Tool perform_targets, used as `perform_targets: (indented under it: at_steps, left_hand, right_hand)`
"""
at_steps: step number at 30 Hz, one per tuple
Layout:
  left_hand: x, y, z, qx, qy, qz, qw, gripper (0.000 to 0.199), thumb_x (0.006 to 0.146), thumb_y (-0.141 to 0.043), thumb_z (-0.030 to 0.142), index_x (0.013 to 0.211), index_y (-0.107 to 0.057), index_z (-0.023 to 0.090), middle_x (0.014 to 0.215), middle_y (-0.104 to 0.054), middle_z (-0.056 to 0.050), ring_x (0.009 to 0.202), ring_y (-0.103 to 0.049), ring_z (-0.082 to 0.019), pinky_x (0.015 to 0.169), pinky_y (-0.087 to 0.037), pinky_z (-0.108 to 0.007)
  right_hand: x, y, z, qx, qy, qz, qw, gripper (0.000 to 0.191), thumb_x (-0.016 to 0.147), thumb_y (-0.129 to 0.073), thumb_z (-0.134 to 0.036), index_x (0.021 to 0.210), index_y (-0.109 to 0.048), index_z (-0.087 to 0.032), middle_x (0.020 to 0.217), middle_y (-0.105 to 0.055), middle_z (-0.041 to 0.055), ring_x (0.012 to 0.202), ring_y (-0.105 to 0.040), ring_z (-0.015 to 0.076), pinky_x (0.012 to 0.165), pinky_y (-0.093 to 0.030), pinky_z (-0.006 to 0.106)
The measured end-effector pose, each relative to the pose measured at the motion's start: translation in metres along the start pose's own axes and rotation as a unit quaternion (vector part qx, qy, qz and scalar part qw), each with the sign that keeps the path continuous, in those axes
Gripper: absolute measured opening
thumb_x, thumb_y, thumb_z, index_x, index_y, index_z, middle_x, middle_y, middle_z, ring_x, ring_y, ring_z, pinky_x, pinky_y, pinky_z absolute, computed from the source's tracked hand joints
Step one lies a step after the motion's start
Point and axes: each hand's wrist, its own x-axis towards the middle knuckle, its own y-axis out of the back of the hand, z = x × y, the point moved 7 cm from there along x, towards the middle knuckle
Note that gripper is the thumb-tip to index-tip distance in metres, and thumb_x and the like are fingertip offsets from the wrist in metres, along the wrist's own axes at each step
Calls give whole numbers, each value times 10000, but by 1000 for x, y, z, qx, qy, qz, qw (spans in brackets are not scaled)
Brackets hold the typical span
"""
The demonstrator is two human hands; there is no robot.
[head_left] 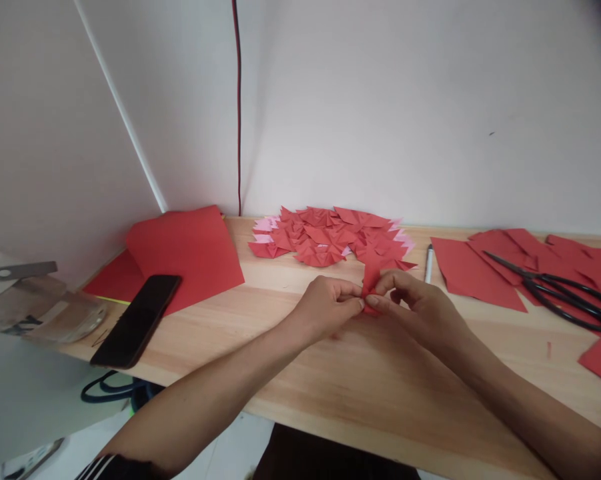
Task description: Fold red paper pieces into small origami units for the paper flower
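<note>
Between my two hands, a small piece of folded red paper (371, 273) stands upright just above the wooden table. My left hand (327, 303) pinches its lower left edge between thumb and fingers. From the other side, my right hand (413, 303) grips the same paper, thumb tip close to the left thumb. The fingers hide the lower part of the paper. Right behind the hands lies a pile of folded red paper pieces (325, 237), with pink folded pieces (264, 230) at its left end and more pink at its right.
Black-handled scissors (560, 287) rest on cut red paper sheets (480, 273) at the right, beside a white pen (429, 263). Leftward are a large red sheet (190, 247), a black phone (137, 320) and a clear plastic container (55, 313). A wall borders the table (280, 387) behind.
</note>
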Motion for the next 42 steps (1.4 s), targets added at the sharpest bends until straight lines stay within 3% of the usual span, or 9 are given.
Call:
perform_targets:
  at_steps: [8,14,21,24,29,33,42]
  left_hand:
    - [-1,0,-5,12,36,-21,999,235,678,-553,260,815,-713,156,646,-642,-8,461,-497,-99,428,-369,-199]
    - [4,2,-8,-34,38,-8,999,170,668,-566,199,754,-703,144,654,-663,-20,547,-579,-123,529,-428,-218]
    - [6,8,0,-121,-6,15,993,102,701,-606,169,745,-687,125,689,-661,-13,645,-598,-105,684,-458,-225]
    - [5,11,4,-153,-35,11,987,108,695,-634,196,757,-679,120,783,-673,-34,697,-609,-118,740,-467,-256]
    - [8,12,-3,-174,-30,12,984,190,673,-683,256,800,-673,115,814,-668,-53,765,-628,-162,793,-474,-322]
    - [6,11,-2,-168,-28,23,985,179,688,-664,222,827,-691,113,841,-679,-52,740,-621,-136,749,-468,-272]
    - [4,9,4,-80,-31,32,996,206,727,-587,143,877,-727,119,767,-707,-41,751,-637,-148,725,-473,-242]
  right_hand:
    - [0,-2,2,-10,-17,-8,1000,253,792,-604,-425,653,-551,-221,635,-530,-24,564,-412,122,535,-333,268]
    - [1,-2,3,6,-18,-8,1000,223,798,-607,-414,688,-558,-226,678,-559,-29,580,-435,121,552,-353,271]
    - [-1,-2,-11,-47,103,-13,993,108,816,-616,-354,866,-614,-258,982,-626,26,828,-556,172,714,-434,301]
    - [-4,-2,-14,-79,130,2,988,149,824,-600,-303,971,-608,-277,1045,-634,35,885,-583,189,736,-458,311]
    - [-6,2,-8,-52,88,32,994,96,842,-585,-335,896,-613,-260,1038,-672,36,906,-618,199,772,-472,329]
    - [-4,2,-6,3,70,35,997,135,838,-592,-352,762,-605,-241,1045,-668,34,970,-614,208,826,-457,334]
    - [2,-5,7,48,-4,-7,999,239,810,-587,-423,690,-546,-221,867,-645,45,772,-573,188,653,-447,315]
